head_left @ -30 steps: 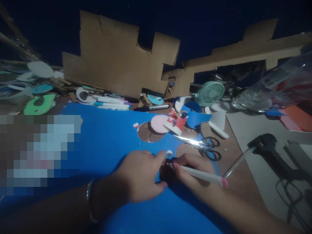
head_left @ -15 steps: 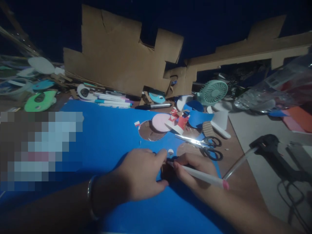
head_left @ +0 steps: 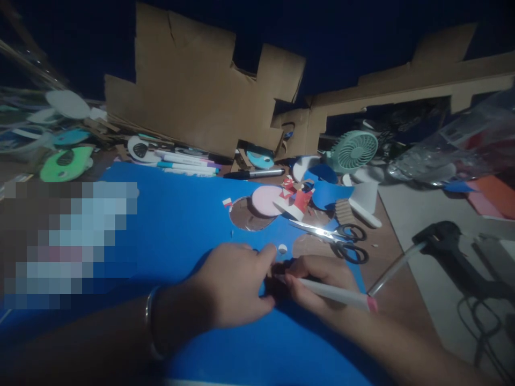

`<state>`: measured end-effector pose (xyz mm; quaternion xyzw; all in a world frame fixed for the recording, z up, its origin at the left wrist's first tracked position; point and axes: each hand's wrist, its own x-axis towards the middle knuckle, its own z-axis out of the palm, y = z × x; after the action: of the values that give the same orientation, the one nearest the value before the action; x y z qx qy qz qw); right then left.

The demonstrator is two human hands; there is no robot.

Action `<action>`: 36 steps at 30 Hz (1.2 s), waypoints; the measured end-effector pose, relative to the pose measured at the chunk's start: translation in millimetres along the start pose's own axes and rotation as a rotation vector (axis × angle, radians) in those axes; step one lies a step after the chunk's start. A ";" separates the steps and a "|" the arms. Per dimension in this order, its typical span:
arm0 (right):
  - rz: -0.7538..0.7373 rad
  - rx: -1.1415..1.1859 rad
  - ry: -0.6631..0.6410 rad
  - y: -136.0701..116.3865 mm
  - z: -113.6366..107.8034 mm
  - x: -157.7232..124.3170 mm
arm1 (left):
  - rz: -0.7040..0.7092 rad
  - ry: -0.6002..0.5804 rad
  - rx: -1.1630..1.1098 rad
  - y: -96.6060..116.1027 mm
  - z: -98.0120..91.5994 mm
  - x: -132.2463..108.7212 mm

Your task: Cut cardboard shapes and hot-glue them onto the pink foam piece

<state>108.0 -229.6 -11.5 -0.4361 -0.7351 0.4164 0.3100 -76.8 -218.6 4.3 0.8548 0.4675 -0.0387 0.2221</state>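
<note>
My left hand (head_left: 231, 284) rests curled on a large blue sheet (head_left: 177, 225), its thumb and fingers pinched around a small dark brown piece (head_left: 272, 285) that lies between both hands. My right hand (head_left: 319, 281) grips a white pen with a pink end (head_left: 341, 295), its tip touching that piece. The sheet has round holes cut in it, and a small white disc (head_left: 282, 249) lies just beyond my fingertips. A bangle circles my left wrist.
Black-handled scissors (head_left: 341, 241) lie just beyond my right hand. A pink disc (head_left: 265, 200), a red-and-white paper figure (head_left: 295, 201), markers (head_left: 185, 163), a green fan (head_left: 352, 151) and cut cardboard (head_left: 193, 86) stand further back. A black glue gun (head_left: 446, 241) lies at right.
Both hands stay on the small piece; the pen has shifted only slightly. The view has drifted a little.
</note>
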 end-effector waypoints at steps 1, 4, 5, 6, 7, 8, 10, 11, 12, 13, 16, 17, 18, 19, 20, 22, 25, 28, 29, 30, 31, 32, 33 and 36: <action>0.002 0.000 -0.002 0.4 0.0 -0.3 | 0.000 0.000 0.004 0.1 -0.2 0.1; 0.007 0.025 -0.006 2.2 0.0 -1.2 | 0.005 -0.004 0.021 0.2 -1.2 0.5; 0.010 0.046 -0.020 2.8 -0.1 -1.4 | 0.005 -0.006 0.028 0.1 -1.4 0.6; 0.012 0.070 -0.038 3.3 -0.3 -1.5 | 0.006 -0.008 0.033 -0.1 -1.6 0.7; 0.010 0.095 -0.055 3.7 -0.6 -1.6 | 0.008 -0.010 0.036 -0.4 -1.7 0.8; 0.006 0.119 -0.072 4.1 -1.0 -1.6 | 0.010 -0.012 0.037 -0.6 -1.8 0.9; 0.002 0.161 -0.107 4.6 -2.0 -1.4 | 0.012 -0.014 0.037 -1.1 -2.0 1.1; 0.000 0.178 -0.117 4.7 -2.6 -1.4 | 0.013 -0.017 0.038 -1.3 -2.3 1.2; 0.000 0.192 -0.126 4.8 -3.2 -1.3 | 0.013 -0.024 0.039 -1.4 -2.6 1.3; 0.004 0.203 -0.135 4.8 -3.6 -1.2 | 0.012 -0.031 0.041 -1.4 -3.0 1.5; 0.016 0.206 -0.138 4.2 -4.5 -0.3 | 0.007 -0.063 0.036 -1.4 -4.7 2.2; 0.015 0.204 -0.141 4.0 -4.6 0.1 | 0.004 -0.074 0.031 -1.3 -5.5 2.5; 0.009 0.199 -0.141 3.8 -4.7 0.6 | 0.002 -0.084 0.028 -1.2 -6.5 2.9; 0.000 0.189 -0.137 3.7 -4.7 1.1 | -0.002 -0.093 0.027 -1.0 -7.7 3.2; -0.005 0.172 -0.134 3.8 -4.8 1.5 | -0.005 -0.103 0.027 -0.9 -9.1 3.6; 0.026 0.126 -0.093 4.8 -5.3 2.2 | -0.006 -0.129 0.021 -0.5 -12.0 4.2; 0.133 0.158 0.159 6.9 -6.8 2.8 | -0.007 -0.168 0.000 -0.4 -15.2 4.7; 0.159 0.135 0.328 5.4 -7.7 3.8 | -0.010 -0.163 -0.004 -0.9 -14.8 4.6; 0.134 0.077 0.306 3.8 -7.5 4.3 | -0.007 -0.156 -0.002 -1.3 -14.0 4.5; 0.098 0.012 0.258 1.9 -7.2 4.7 | -0.001 -0.150 0.000 -1.6 -13.0 4.5; 0.054 -0.036 0.216 0.1 -6.6 5.1 | 0.004 -0.149 0.003 -1.9 -12.1 4.6; 0.018 -0.065 0.188 -1.5 -5.8 5.3 | 0.009 -0.150 0.005 -2.2 -11.2 4.6; -0.006 -0.077 0.174 -2.5 -5.1 5.4 | 0.007 -0.147 0.008 -2.4 -10.5 4.7; -0.025 -0.081 0.164 -2.7 -2.9 5.4 | 0.002 -0.135 0.017 -2.1 -9.8 4.4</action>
<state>107.0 -224.5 -7.3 -0.4717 -0.7289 0.3452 0.3564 -77.3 -210.1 11.2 0.8524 0.4505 -0.0998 0.2460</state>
